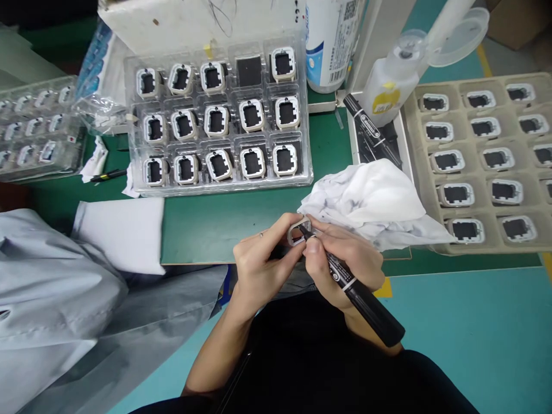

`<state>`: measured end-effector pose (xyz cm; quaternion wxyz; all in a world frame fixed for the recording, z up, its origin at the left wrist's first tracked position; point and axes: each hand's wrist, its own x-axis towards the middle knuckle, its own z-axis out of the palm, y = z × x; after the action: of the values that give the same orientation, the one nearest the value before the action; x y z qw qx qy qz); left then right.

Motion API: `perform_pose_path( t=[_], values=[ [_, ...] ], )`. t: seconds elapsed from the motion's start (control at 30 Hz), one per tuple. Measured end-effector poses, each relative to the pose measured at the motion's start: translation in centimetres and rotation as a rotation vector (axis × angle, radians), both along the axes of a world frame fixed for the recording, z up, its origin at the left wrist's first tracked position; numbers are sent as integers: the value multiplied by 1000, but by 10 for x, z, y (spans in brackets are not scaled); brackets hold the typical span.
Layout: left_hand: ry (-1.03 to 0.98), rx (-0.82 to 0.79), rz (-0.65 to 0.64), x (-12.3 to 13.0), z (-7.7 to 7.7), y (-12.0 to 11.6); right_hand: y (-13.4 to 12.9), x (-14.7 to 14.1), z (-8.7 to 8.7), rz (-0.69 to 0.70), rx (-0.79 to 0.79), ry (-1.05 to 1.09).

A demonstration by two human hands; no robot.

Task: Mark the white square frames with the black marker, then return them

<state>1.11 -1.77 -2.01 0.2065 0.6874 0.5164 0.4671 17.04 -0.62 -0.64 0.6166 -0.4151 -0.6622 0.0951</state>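
Between the thumb and fingers of my left hand [261,267] is a small white watch-case frame [295,233], held up near the table's front edge. My right hand [340,261] grips a black marker pen [366,299], its tip pointing into the frame's opening. The pen's thick end slants down to the right. Just behind my right hand lies a crumpled white cloth [366,195]. Beyond my hands, a clear plastic tray [219,188] holds several similar frames in its pockets; one back-row pocket has no frame.
On the right a beige tray [468,135] carries several more frames. A second marker [366,123] lies across a white box beside a squeeze bottle [388,86]. Behind stands a large white bottle [330,46]. At left are another tray [38,164], a folded cloth [123,233] and a person's grey sleeve [52,276].
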Motion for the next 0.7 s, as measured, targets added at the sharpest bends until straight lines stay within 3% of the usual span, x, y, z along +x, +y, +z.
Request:
perform_pose_path(
  t=[0.53,0.7],
  values=[
    [-43,-7,-3,-2,1,1,-1,-3,0,-41,-45,50],
    [-134,-109,-11,-1,3,1,-1,-2,0,7,-60,43]
  ],
)
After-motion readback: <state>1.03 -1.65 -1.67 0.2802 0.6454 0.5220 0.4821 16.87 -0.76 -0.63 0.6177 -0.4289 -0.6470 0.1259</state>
